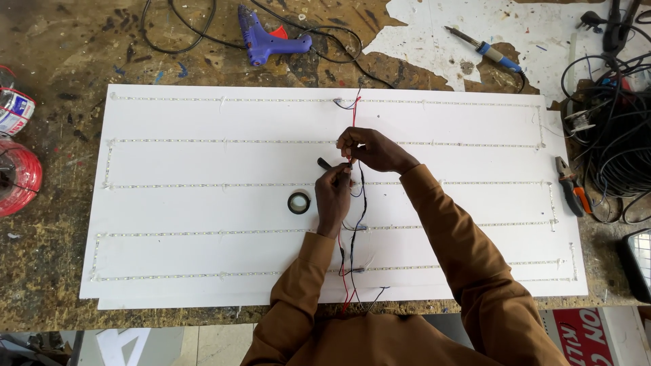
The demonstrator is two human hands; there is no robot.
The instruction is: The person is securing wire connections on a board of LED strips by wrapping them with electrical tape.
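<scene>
A large white board [203, 210] lies on the workbench with thin light strips [224, 141] running across it in rows. Red and black wires [353, 108] run down the board's middle. My left hand [332, 196] and my right hand [369, 149] meet over the wires near the centre. Both pinch the wires, and a short strip of black tape [325, 163] sticks out from my left fingers. A roll of black tape [298, 202] lies flat on the board just left of my left hand.
A blue glue gun [268, 39] and a soldering iron [485, 49] lie beyond the board. Orange-handled pliers [571, 186] and tangled black cables [614, 149] sit at the right. A red wire spool [19, 177] and a can [13, 108] stand at the left edge.
</scene>
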